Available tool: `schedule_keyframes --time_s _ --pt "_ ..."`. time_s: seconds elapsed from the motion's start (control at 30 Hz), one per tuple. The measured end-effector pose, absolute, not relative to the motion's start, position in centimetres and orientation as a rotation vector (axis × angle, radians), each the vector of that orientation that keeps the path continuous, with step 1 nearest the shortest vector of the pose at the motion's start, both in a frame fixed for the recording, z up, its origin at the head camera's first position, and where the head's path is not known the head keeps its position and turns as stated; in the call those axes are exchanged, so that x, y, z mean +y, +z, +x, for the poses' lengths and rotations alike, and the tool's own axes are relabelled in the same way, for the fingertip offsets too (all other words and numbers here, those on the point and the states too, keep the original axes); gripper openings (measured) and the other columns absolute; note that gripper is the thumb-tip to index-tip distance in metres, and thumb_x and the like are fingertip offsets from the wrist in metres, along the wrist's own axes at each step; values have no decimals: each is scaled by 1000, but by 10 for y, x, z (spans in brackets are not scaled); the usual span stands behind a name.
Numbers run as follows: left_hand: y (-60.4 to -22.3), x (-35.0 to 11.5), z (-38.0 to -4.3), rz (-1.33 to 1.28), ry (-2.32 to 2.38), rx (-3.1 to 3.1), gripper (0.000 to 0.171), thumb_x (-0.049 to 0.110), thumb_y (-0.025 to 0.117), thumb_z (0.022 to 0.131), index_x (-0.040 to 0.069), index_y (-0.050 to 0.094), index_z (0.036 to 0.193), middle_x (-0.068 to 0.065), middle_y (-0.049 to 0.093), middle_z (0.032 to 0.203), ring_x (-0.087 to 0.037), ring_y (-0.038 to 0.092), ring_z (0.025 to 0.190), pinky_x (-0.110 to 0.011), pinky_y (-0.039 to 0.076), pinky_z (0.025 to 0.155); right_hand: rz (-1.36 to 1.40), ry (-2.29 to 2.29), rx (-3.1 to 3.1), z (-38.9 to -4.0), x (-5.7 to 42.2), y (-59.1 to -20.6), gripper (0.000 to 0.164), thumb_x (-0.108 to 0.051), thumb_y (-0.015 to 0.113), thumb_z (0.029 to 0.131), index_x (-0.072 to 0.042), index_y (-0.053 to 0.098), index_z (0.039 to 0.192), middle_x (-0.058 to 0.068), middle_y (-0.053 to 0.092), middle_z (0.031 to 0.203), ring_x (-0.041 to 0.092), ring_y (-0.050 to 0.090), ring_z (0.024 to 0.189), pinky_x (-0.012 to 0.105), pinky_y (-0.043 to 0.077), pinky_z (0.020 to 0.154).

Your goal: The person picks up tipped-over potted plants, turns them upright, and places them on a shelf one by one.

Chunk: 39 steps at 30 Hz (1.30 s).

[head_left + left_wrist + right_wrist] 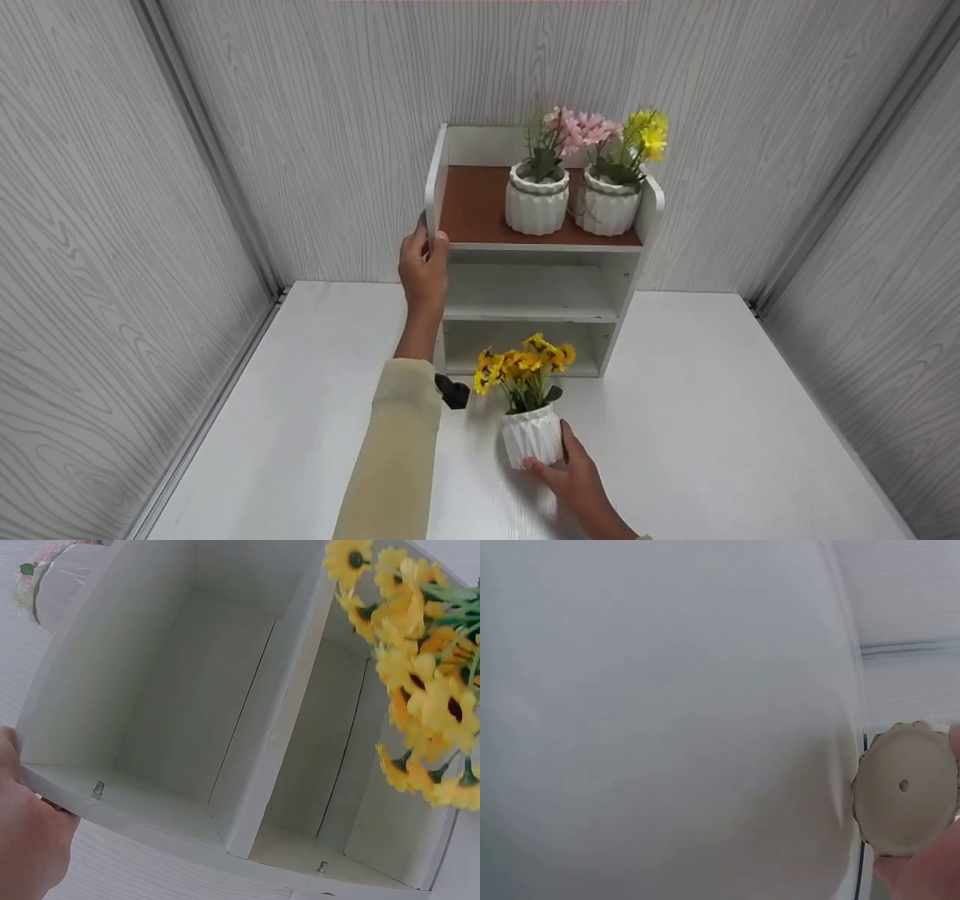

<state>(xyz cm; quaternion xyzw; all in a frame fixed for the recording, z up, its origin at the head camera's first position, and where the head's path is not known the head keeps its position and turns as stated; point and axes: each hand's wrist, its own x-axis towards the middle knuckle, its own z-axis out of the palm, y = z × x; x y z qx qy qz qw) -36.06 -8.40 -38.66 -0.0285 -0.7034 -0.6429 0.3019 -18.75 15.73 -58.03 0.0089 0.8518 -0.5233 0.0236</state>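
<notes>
A white shelf unit (532, 319) stands against the back wall, with a brown top board. My left hand (424, 274) grips its left side panel near the top; the left wrist view also shows that hand (34, 847) at the panel's edge. In my right hand (581, 484) is a ribbed white flowerpot (531, 439) with yellow flowers (525, 365), held low by thumb and fingers and tilted a little in front of the unit. The right wrist view shows the pot's round underside (900, 810) with its small hole, facing the camera. The flowers (420, 682) overlap the lower compartment in the left wrist view.
Two white pots share the right part of the top board: one with pink flowers (537, 204), one with yellow flowers (609, 206). Below are two open compartments. A white table (720, 420) lies between grey wood-grain walls (337, 142). A black wrist device (453, 391) sits at my left sleeve.
</notes>
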Motion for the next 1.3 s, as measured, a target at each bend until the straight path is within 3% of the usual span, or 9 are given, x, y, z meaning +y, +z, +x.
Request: schedule_keyframes --time_s 0.27,0.47,0.9,1.3 --pt "-385 -84 -360 -58 -1674 -1874 52 29 53 105 15 44 154 -11 56 131 -23 55 126 -38 48 106 62 -1596 2580 -186 162 -577 111 -51 86 74 -4 30 157 21 49 150 33 55 128 54 47 103" --pt "-386 -83 -361 -56 -1673 -1872 52 29 53 105 16 44 154 -10 57 129 -22 56 125 -38 49 106 49 -1550 2591 -182 166 -573 108 -45 89 72 -2 34 155 21 53 146 32 58 124 52 50 100" --pt "-387 -84 -362 -33 -1671 -1880 49 30 54 104 16 49 151 -10 58 126 -22 57 122 -41 50 103 114 -1574 2542 -191 166 -578 114 -37 94 67 1 32 155 24 43 154 41 45 140 58 39 111" --pt "-385 -83 -361 -40 -1714 -1867 53 33 54 104 19 44 154 -8 56 134 -21 55 129 -40 48 108 -78 -1597 2525 -218 168 -587 115 -36 92 72 3 25 157 25 35 159 42 35 146 58 34 116"
